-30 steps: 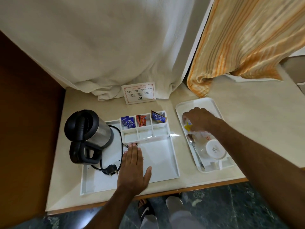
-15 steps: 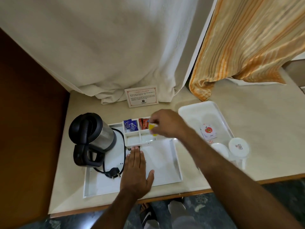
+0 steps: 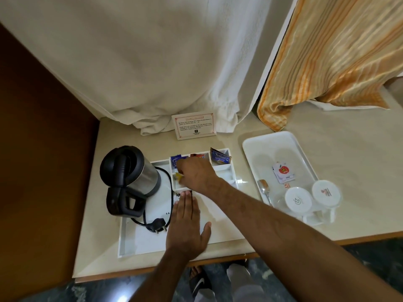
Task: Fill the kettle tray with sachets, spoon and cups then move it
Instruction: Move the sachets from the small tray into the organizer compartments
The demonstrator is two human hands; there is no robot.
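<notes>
The white kettle tray (image 3: 128, 243) holds a black and steel kettle (image 3: 128, 171) on its left and small compartments along its back. A blue sachet (image 3: 175, 160), an orange-red sachet (image 3: 197, 155) and a Tetley sachet (image 3: 219, 156) stand in the back compartments. My right hand (image 3: 196, 174) reaches over the front-left compartment, pinching a yellow sachet (image 3: 179, 175). My left hand (image 3: 187, 221) lies flat, fingers together, on the tray floor. On the white serving tray (image 3: 283, 144) at the right lie a white and red sachet (image 3: 283, 174), a spoon (image 3: 265, 189) and two upturned white cups (image 3: 298, 200) (image 3: 326, 191).
A printed card (image 3: 194, 126) stands behind the kettle tray against a white curtain (image 3: 152, 62). An orange striped curtain (image 3: 338, 51) hangs at the right. The kettle's cord and plug (image 3: 156, 225) lie on the tray. A brown wall panel (image 3: 43, 149) closes the left side.
My right hand carried the yellow sachet from the serving tray leftwards to the kettle tray's front-left compartment. My left hand stayed flat on the tray.
</notes>
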